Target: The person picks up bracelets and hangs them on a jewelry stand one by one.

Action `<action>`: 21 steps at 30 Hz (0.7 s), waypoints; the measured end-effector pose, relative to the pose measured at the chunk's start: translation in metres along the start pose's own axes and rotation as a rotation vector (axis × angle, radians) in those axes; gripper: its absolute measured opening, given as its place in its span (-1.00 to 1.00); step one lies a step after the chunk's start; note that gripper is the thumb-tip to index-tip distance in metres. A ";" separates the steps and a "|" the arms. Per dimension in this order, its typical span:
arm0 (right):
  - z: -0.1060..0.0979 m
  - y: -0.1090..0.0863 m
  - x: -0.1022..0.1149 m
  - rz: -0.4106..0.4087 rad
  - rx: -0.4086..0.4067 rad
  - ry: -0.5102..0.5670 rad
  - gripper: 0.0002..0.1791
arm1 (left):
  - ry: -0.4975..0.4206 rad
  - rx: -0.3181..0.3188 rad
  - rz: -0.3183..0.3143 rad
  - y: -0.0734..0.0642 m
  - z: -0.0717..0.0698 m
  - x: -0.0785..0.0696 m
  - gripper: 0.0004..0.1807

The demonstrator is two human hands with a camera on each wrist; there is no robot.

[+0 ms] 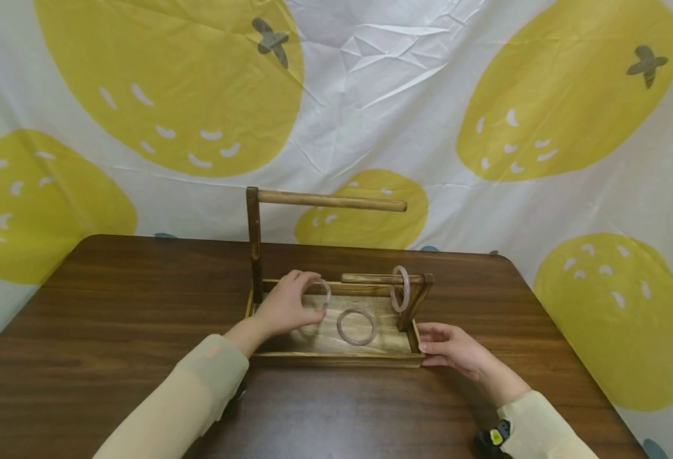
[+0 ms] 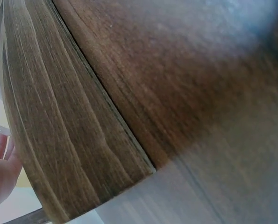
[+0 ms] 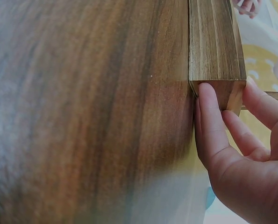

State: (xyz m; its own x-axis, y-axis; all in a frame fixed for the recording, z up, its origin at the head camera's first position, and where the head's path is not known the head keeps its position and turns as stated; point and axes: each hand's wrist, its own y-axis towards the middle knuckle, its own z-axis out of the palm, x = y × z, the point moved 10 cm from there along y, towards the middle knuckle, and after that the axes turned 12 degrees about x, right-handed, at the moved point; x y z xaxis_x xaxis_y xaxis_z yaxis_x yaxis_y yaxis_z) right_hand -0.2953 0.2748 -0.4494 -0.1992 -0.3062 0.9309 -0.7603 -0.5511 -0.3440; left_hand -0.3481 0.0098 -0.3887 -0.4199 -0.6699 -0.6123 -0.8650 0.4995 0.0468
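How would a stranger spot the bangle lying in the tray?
On the dark brown table sits a wooden stand with a shallow tray. On its floor is the pale bangle. Unlike the hung bangle on the lower bar and the held bangle in the left hand, it lies flat.

A dark brown table (image 1: 141, 306) with rounded far corners carries a wooden rack (image 1: 336, 361) near its middle, long sides running from 9 to 3 o'clock.
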 end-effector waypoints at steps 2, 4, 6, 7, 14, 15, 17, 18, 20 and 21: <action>0.000 0.000 0.001 0.000 -0.002 -0.001 -0.28 | -0.008 -0.009 0.003 0.000 -0.002 -0.001 -0.27; 0.000 0.000 0.002 -0.002 -0.002 0.000 -0.28 | -0.009 -0.014 0.005 0.000 -0.004 -0.001 -0.27; 0.000 0.000 0.002 -0.003 -0.003 0.001 -0.29 | -0.010 -0.019 0.006 0.000 -0.005 -0.002 -0.28; 0.000 0.001 0.003 -0.004 -0.004 0.001 -0.29 | -0.011 -0.021 0.007 0.000 -0.005 -0.002 -0.28; -0.002 0.001 0.002 -0.001 -0.014 0.005 -0.29 | -0.058 -0.033 -0.004 -0.001 -0.007 0.001 -0.27; -0.002 0.001 0.001 0.001 -0.014 0.005 -0.29 | -0.063 -0.035 -0.004 -0.001 -0.007 0.001 -0.27; -0.002 0.001 0.000 0.003 -0.014 0.006 -0.28 | -0.070 -0.035 -0.004 -0.001 -0.006 0.001 -0.27; -0.001 0.000 -0.001 0.004 -0.014 0.007 -0.28 | -0.074 -0.035 -0.002 -0.001 -0.006 0.001 -0.27; -0.001 0.000 -0.002 0.006 -0.012 0.009 -0.27 | -0.083 -0.034 0.001 -0.002 -0.005 0.000 -0.27; -0.001 0.000 -0.002 0.008 -0.011 0.009 -0.27 | -0.087 -0.034 0.004 -0.002 -0.005 -0.001 -0.27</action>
State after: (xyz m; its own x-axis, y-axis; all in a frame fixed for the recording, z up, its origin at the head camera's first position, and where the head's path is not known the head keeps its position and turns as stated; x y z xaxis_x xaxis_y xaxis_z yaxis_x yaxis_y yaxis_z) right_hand -0.2957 0.2762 -0.4511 -0.2107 -0.3035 0.9293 -0.7655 -0.5400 -0.3499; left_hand -0.3477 0.0069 -0.3841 -0.3989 -0.6172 -0.6782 -0.8731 0.4817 0.0751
